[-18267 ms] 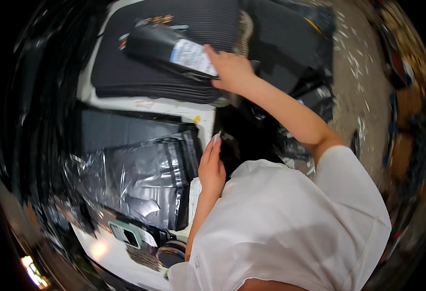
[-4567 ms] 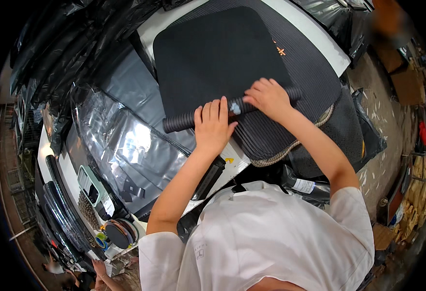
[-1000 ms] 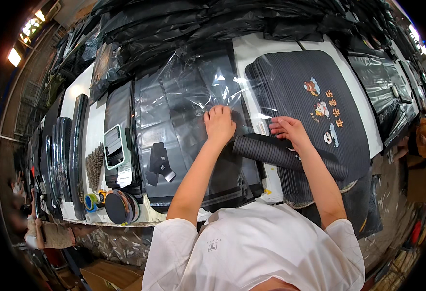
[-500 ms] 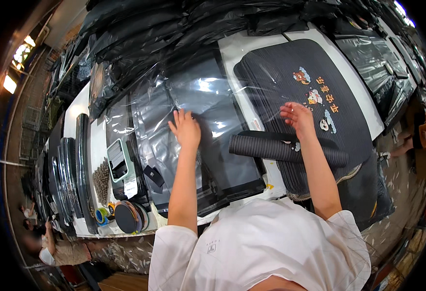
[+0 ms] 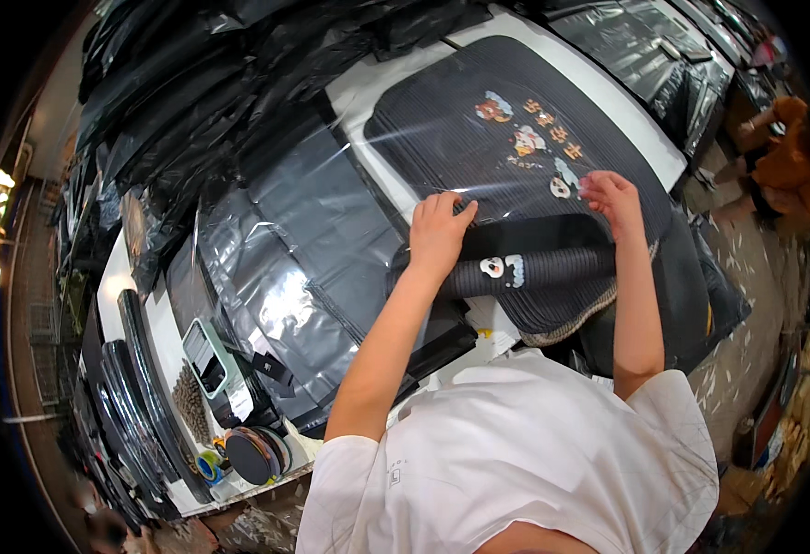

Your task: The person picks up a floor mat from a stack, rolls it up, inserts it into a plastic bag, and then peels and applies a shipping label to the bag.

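Observation:
A dark ribbed mat lies partly rolled, its roll (image 5: 566, 269) showing a white-and-blue cartoon patch on the near side. It rests across a stack of matching black mats (image 5: 432, 120) printed with cartoon animals and orange characters. Thin clear plastic film (image 5: 516, 214) stretches over the roll's far side, between my hands. My left hand (image 5: 439, 238) is at the roll's left end, fingers bent and closed on the film. Above the roll's right end, my right hand (image 5: 615, 205) pinches the film's other side with curled fingers.
Left of the mats lies a pile of dark plastic bags (image 5: 294, 222). A pale green bin (image 5: 209, 355), tape rolls (image 5: 209, 464) and a round black disc (image 5: 250, 457) sit near the table's left front. Black-wrapped bundles (image 5: 202, 74) line the back. Another person (image 5: 783, 157) is at right.
My left hand has moved right, from the plastic bags to the roll's left end. My right hand stays over the roll's right side. The roll has turned, showing more of its patch; the view has shifted.

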A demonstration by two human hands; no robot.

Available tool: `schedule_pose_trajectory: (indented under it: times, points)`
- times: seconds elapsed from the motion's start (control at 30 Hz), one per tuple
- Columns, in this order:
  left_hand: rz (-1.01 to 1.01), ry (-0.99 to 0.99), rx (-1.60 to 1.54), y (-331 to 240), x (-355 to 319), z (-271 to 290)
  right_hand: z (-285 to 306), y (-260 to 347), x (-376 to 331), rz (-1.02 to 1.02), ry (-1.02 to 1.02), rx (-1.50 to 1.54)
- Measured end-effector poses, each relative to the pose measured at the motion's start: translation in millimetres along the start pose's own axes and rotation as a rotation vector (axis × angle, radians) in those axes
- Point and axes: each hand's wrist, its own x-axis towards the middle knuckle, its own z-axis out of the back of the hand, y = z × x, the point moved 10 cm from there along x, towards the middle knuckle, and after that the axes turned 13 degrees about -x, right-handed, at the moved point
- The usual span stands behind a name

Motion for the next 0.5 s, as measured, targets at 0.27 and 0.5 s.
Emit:
schedule_pose_trajectory:
  times: [0.27,0.5]
  points:
    - [0.030,-0.027,-0.089,-3,-14,3,37,-6,-18,0.186,-0.243,-0.713]
    - [0.033,-0.092,-0.007,-19,-33,14,54,-9,-45,0.026,-0.320,-1.135]
